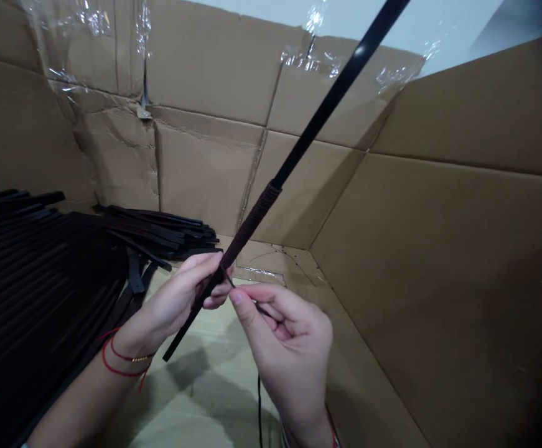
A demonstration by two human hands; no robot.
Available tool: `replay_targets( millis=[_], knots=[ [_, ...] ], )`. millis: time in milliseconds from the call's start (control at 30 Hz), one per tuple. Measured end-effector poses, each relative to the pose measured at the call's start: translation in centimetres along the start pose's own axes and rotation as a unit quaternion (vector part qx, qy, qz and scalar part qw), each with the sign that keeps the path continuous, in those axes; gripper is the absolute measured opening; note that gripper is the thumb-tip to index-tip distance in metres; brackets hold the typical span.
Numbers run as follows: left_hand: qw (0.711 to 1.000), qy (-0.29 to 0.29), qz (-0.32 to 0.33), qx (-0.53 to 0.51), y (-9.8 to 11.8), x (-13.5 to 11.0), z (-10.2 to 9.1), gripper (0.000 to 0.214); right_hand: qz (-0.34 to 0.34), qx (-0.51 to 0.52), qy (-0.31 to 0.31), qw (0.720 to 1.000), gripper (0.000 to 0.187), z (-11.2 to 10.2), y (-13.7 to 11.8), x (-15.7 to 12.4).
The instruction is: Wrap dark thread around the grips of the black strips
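Note:
A long thin black rod (327,106) runs diagonally from the top right down to the bottom centre. A stretch of it (252,221) is wound with dark brown cord. My left hand (177,305) is closed around the rod just below the wound part. My right hand (284,342) pinches a thin dark cord (259,404) right beside the rod, thumb and forefinger pressed together. The cord hangs down past my right wrist.
Cardboard walls (439,249) taped with clear tape enclose the work spot on three sides. A big stack of black flat strips (42,274) lies at the left, with more strips (168,227) behind my left hand. The floor (219,373) is cardboard too.

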State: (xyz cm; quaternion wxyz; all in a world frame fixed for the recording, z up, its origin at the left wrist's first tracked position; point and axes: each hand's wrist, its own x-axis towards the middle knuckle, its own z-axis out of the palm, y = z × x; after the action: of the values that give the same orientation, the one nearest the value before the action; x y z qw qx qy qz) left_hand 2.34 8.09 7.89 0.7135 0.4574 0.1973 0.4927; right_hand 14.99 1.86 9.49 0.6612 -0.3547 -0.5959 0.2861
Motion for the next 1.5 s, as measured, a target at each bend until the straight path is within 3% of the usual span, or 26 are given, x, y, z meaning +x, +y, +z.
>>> replay_targets(
  millis=[300,467,667,800,933,1067,1167,1333,1400,1500],
  knots=[
    [1.000,0.014,0.011,-0.013,0.3,0.0,0.4,0.028,0.028,0.019,0.033,0.999,0.012,-0.5,0.7,1.5],
    [0.991,-0.099,-0.065,-0.068,-0.1,-0.7,0.5,0.048,0.067,0.070,-0.006,0.995,0.009,-1.0,1.4,2.3],
    [0.971,-0.208,-0.086,-0.083,-1.1,-0.4,-0.4,0.056,0.090,0.134,-0.034,0.986,0.011,-0.3,1.4,2.2],
    [0.965,-0.230,-0.104,-0.068,-1.2,-0.2,-0.8,0.063,0.089,0.129,-0.048,0.986,0.018,-0.6,1.6,2.3],
    [0.963,-0.232,-0.124,-0.056,-1.3,0.0,-0.8,0.065,0.066,0.112,-0.092,0.987,0.008,-0.9,2.1,2.6],
    [0.964,-0.231,-0.111,-0.072,-1.6,0.4,-0.5,0.061,0.044,0.096,-0.019,0.994,0.010,-0.6,2.6,2.8],
    [0.962,-0.231,-0.118,-0.089,-1.9,0.5,-0.3,0.056,0.042,0.107,-0.009,0.993,0.009,-0.3,2.8,2.6],
    [0.931,-0.304,-0.166,-0.112,-1.8,0.5,-0.4,0.061,0.004,0.081,0.025,0.996,0.009,-0.2,2.2,2.1],
    [0.943,-0.270,-0.175,-0.084,-1.8,0.5,-0.3,0.066,0.006,0.070,0.031,0.997,0.011,-0.1,2.1,2.0],
    [0.985,-0.136,-0.109,-0.005,-1.9,0.4,0.4,0.062,0.031,0.064,0.056,0.996,0.012,-0.2,2.4,2.1]
  ],
)
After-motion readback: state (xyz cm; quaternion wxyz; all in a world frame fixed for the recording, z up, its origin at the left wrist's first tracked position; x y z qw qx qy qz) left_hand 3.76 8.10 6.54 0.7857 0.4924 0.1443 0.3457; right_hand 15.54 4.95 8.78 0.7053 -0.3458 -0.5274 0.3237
